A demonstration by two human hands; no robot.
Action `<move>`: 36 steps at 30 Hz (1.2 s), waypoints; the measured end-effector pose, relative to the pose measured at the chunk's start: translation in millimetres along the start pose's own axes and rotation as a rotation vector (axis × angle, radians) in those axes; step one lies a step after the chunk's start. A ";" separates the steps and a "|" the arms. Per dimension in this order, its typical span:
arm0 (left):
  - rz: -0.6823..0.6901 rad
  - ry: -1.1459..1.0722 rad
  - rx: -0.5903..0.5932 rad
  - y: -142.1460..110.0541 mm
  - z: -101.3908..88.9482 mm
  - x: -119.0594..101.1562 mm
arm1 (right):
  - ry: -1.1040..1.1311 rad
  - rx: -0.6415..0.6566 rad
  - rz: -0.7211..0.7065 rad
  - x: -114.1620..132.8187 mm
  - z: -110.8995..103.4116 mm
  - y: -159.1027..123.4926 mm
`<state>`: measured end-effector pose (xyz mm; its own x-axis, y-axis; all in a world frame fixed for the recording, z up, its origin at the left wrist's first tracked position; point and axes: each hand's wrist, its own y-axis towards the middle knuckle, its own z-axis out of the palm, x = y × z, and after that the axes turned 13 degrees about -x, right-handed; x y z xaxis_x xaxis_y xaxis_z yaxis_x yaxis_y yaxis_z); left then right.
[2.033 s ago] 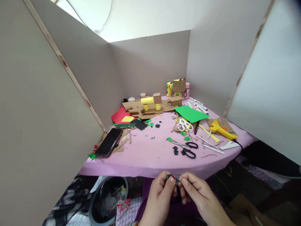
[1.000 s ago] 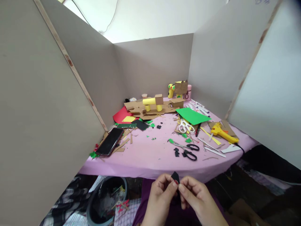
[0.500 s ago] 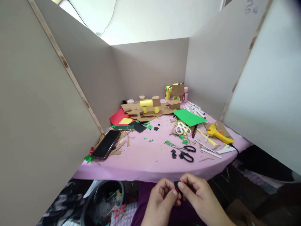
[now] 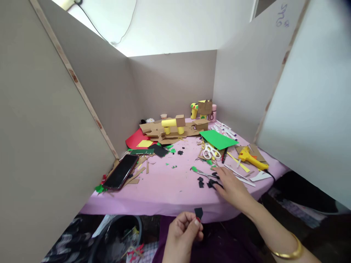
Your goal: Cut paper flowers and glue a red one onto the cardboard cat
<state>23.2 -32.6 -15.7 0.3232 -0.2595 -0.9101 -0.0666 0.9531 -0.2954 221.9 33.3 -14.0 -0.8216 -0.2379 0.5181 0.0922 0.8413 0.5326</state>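
In front of the table's near edge, my left hand [image 4: 184,233] pinches a small piece of black paper [image 4: 198,212] between thumb and fingers. The paper sticks up above the fingertips. My right hand [image 4: 231,186] is over the black handles of the scissors [image 4: 204,174], fingers stretched and thumb apart, partly hiding the handles. Whether it touches them I cannot tell for sure. The scissors lie on the pink tablecloth with their blades pointing left. Several black paper scraps [image 4: 201,182] lie just below the blades, and a green scrap [image 4: 194,169] is at the tips.
A yellow glue gun [image 4: 251,159], white scissors [image 4: 211,151] and a green sheet [image 4: 218,139] lie to the right. At the back stands a yellow tube figure with a cardboard box head [image 4: 180,121]. A phone [image 4: 122,171] lies left; below is a bin [image 4: 140,228].
My right hand has let go of the black paper and moved up and forward to the scissors' handles. My left hand still holds the paper. The view has shifted slightly.
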 end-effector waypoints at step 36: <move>0.089 0.103 0.145 -21.5 2.2 -14.0 | 1.180 0.031 0.697 81.4 -12.1 -72.5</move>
<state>22.2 -49.1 4.0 0.2233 -0.1802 -0.9579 0.0481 0.9836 -0.1738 155.1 -52.9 -2.4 0.3529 -0.0195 0.9354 0.2597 0.9625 -0.0780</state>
